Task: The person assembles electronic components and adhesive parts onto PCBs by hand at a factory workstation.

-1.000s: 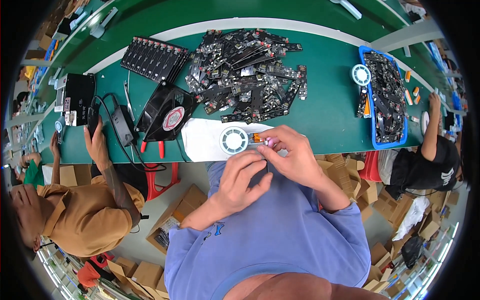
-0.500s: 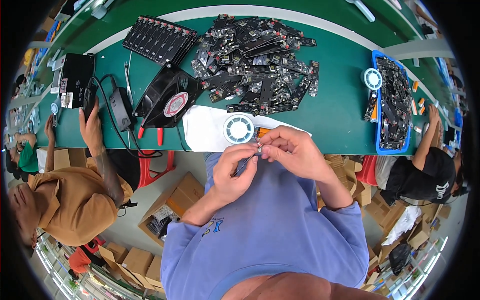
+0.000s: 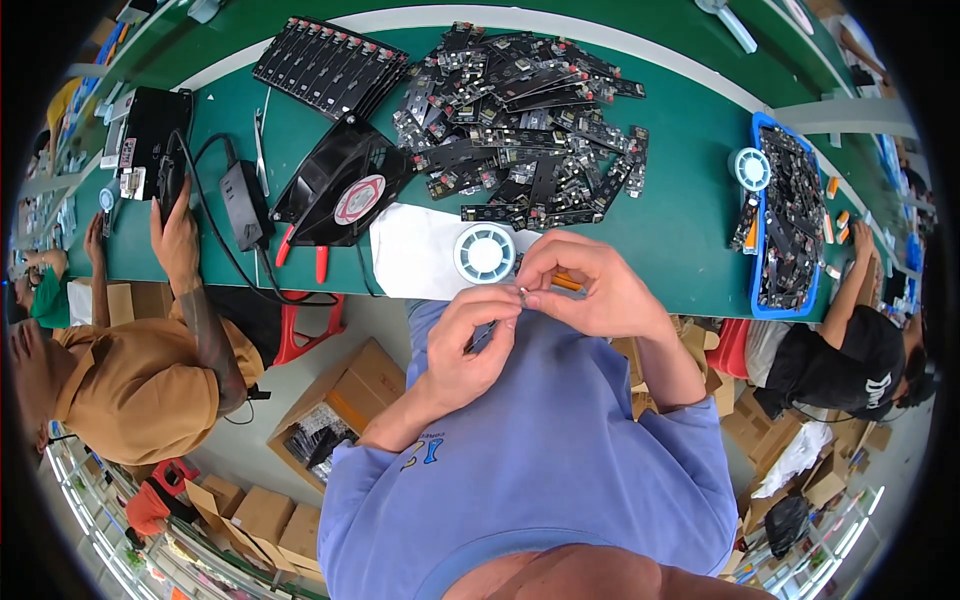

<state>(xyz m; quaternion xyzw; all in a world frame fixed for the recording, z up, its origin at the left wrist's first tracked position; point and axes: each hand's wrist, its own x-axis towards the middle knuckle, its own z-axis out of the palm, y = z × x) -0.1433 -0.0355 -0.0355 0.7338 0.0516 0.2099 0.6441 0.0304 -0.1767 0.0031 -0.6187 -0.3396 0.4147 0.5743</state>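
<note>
My left hand (image 3: 468,335) and my right hand (image 3: 592,285) meet at the table's near edge, fingertips pinched together. Between them is a tiny, pale metallic-looking piece (image 3: 522,294), too small to name and mostly covered by the fingers. An orange cylinder (image 3: 568,281) like a battery cell shows partly behind my right fingers; whether it joins the piece is hidden. Just beyond my left fingertips, a white and pale-blue round spool-like disc (image 3: 485,254) rests on a white sheet (image 3: 400,252).
Black circuit boards (image 3: 530,130) lie heaped at the back, beside a neat stack of boards (image 3: 330,65). A black fan (image 3: 345,185) and red-handled pliers (image 3: 321,262) are on the left. A blue tray (image 3: 757,215) of boards stands right. Co-workers sit on both sides.
The whole view has shifted slightly. Both hands stay pinched together, with the right fingers turned a little and more of the orange cylinder covered differently.
</note>
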